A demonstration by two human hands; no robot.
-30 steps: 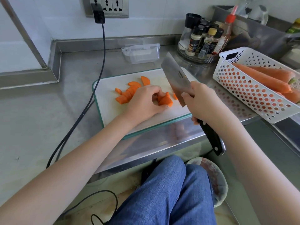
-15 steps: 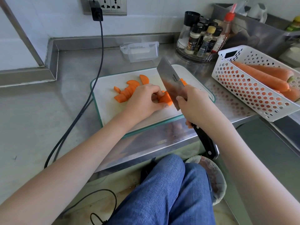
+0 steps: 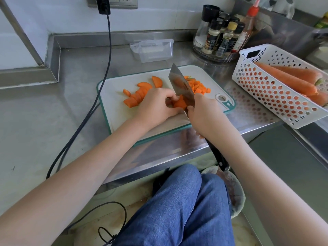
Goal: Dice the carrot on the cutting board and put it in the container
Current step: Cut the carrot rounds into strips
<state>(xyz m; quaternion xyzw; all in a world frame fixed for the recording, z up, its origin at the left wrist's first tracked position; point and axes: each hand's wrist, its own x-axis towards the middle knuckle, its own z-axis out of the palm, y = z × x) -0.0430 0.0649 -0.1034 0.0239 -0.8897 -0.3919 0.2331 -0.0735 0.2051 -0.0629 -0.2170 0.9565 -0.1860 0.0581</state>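
Fingers of the left hand are curled down onto a carrot chunk, pinning it to the board. Right hand is wrapped around the cleaver right where blade meets handle, black handle sticking out back past the table edge. Blade sits against the chunk, just beside the left fingertips, tip angled up and away.

Left of the holding hand there's a bunch of half-moon slices on the board. On the far side of the blade is a little pile of dice. The clear container sits on the table behind the board, apart from it.

Off to the right a white basket holds whole carrots, and there's a spice rack behind it. A black cable runs down from the wall socket across the table.
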